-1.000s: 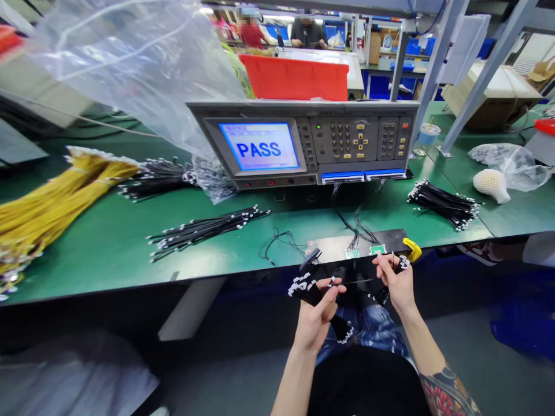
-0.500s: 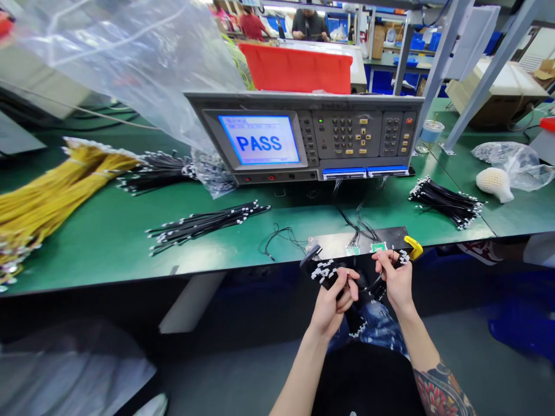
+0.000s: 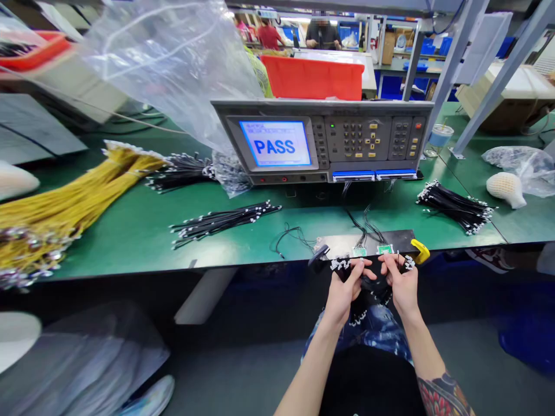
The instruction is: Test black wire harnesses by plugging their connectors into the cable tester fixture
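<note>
At the bench's front edge my left hand (image 3: 347, 289) is closed, and white connector ends (image 3: 340, 264) of black cables stick out beside its thumb. My right hand (image 3: 403, 286) is closed a short way to its right, with more white connectors (image 3: 409, 264) of black cables showing past its fingers. Its fingertips are close below the right green connector board (image 3: 385, 249); whether they touch it I cannot tell. The left green board (image 3: 359, 252) lies just above my left fingertips. Both boards sit on a metal plate (image 3: 333, 244) and have black wires attached. Further cable ends (image 3: 358, 318) hang above my lap.
Behind the plate stands a grey tester (image 3: 321, 138) reading PASS. Black cable bundles lie left (image 3: 225, 222) and right (image 3: 457, 206) on the green bench (image 3: 134, 245). Yellow cables (image 3: 87, 196) fill the far left. A yellow clamp handle (image 3: 420, 252) juts out at the plate's right end.
The view has shifted, so the bench appears further right. My left hand has come up to the boards' edge, closer to my right hand. The screen still reads PASS.
</note>
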Available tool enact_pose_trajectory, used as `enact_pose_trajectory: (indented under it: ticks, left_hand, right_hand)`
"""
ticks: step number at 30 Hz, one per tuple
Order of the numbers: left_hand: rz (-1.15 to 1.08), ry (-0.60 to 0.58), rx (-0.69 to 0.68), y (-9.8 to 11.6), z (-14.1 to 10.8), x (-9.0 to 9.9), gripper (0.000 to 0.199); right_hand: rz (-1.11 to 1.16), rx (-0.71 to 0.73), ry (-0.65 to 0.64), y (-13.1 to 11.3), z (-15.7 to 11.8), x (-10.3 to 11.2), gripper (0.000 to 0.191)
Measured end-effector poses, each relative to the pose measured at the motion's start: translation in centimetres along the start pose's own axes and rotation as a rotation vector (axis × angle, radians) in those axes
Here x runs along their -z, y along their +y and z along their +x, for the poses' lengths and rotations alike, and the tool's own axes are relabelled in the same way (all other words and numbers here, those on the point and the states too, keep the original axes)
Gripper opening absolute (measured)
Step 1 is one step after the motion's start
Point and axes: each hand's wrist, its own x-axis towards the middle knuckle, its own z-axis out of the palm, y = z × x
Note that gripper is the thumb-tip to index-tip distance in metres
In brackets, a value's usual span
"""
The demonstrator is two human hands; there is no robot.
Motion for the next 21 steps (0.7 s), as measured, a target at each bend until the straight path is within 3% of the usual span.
enact_pose_trajectory:
  ticks: [9,21]
  left_hand:
    - [0.241,0.197,-0.262,-1.6,1.0,0.2,0.037]
    - [0.191,0.355,-0.284,-2.6,1.3,-1.3,0.033]
  right_hand:
    - [-0.045,0.046,0.0,0.3,0.0,0.1,0.043]
    - [-0.076,0.032,-0.012,0.3,0.1,0.3,0.047]
